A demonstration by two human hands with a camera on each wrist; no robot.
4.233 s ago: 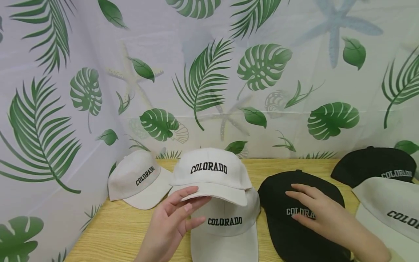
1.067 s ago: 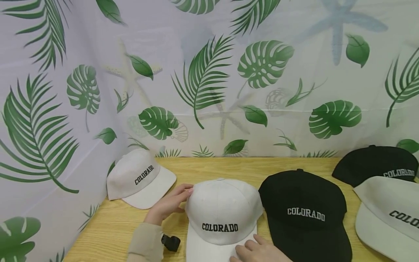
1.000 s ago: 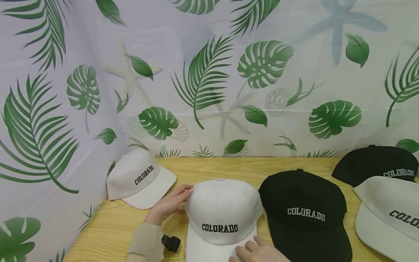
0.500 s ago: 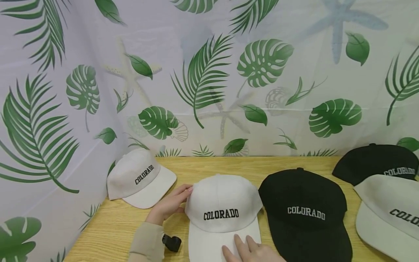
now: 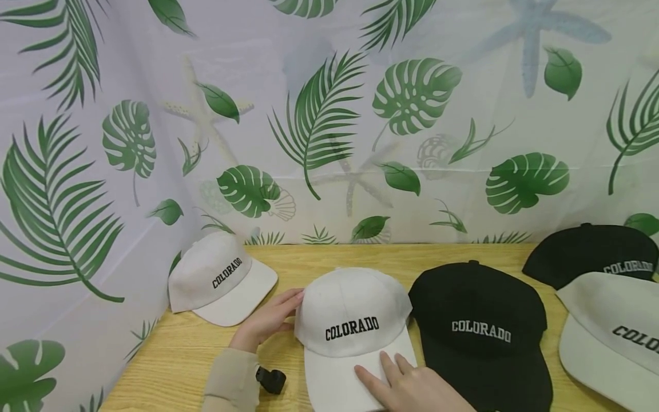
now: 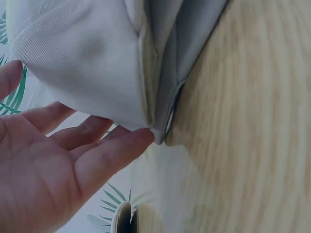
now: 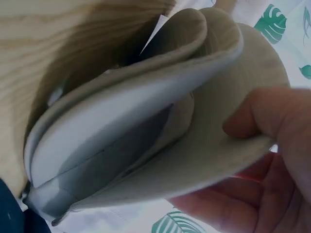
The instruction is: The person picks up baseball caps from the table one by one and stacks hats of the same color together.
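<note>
A white cap point(image 5: 352, 297) lettered COLORADO stands at the front middle of the table. The right wrist view shows more white brims point(image 7: 146, 73) nested beneath its top brim point(image 7: 243, 111). My right hand point(image 5: 418, 384) pinches that brim, thumb on the underside and fingers on top. At the crown's left side, my left hand point(image 5: 265, 321) touches the fabric with loosely extended fingers; in the left wrist view those fingers point(image 6: 116, 150) lie along the lower edge of the layered caps. A black COLORADO cap point(image 5: 476, 297) stands close on the right.
Another white cap point(image 5: 216, 283) sits at the back left. A second black cap point(image 5: 587, 254) and a pale cap point(image 5: 607, 320) stand at the far right. Leaf-printed cloth point(image 5: 340, 114) hangs behind the wooden table point(image 5: 175, 366). A small black device point(image 5: 271, 380) is by the left sleeve.
The white cap my left hand held raised is now down over the other one. My right hand moved from above the black cap to the white brim. Lately the cap shifted slightly back and right.
</note>
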